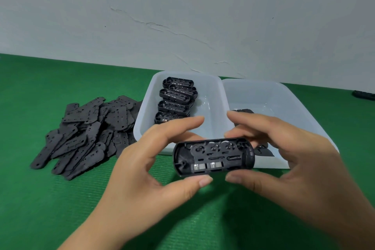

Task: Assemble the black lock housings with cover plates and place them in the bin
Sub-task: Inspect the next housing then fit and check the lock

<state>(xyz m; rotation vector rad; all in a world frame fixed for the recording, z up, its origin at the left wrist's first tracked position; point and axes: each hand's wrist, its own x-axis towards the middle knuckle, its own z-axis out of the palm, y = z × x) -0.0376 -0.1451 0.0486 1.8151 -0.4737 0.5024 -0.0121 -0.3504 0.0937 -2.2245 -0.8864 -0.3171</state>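
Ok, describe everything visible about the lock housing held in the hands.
The lock housing is a black, oblong, round-ended shell that looks like plastic. Its open side faces the camera with no cover plate on, showing three round wheels, a small coil spring and pale metal tabs. It is held lengthwise above the green mat, pinched between thumb and fingers of the left hand and right hand.

Place: a small hand-assembly workbench, workshop style.
Surface: ribbed green mat (60,199) covers the bench.
Stock: heap of flat black perforated cover plates (85,132); two translucent plastic bins (215,97) with black parts.
Backdrop: cracked, plain grey-white wall (182,16).
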